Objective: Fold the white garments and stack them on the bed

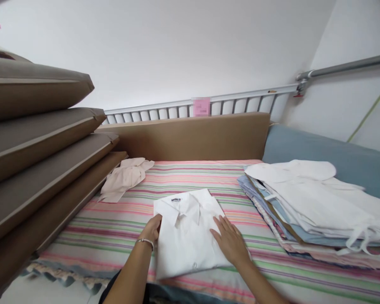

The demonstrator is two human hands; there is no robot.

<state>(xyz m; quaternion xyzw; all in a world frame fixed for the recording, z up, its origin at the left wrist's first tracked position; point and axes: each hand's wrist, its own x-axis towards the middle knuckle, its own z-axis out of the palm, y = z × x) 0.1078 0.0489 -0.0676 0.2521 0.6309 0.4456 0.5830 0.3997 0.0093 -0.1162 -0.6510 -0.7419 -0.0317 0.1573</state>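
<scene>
A white button-up shirt (185,240) lies folded in a neat rectangle on the striped bedspread (190,173), its collar toward the far side and dark lettering at the neck. My left hand (152,228) is at the shirt's left edge, its fingers curled round the fabric and partly hidden. Flat on the right side of the shirt rests my right hand (229,240), with its fingers spread out.
A tall stack of folded garments (323,202), white on top, lies to the right before a blue cushion (329,156). Brown cushions (47,122) are piled at the left, near a crumpled pale pink cloth (125,177). Behind stands a long brown cushion (190,137) against a radiator (164,113).
</scene>
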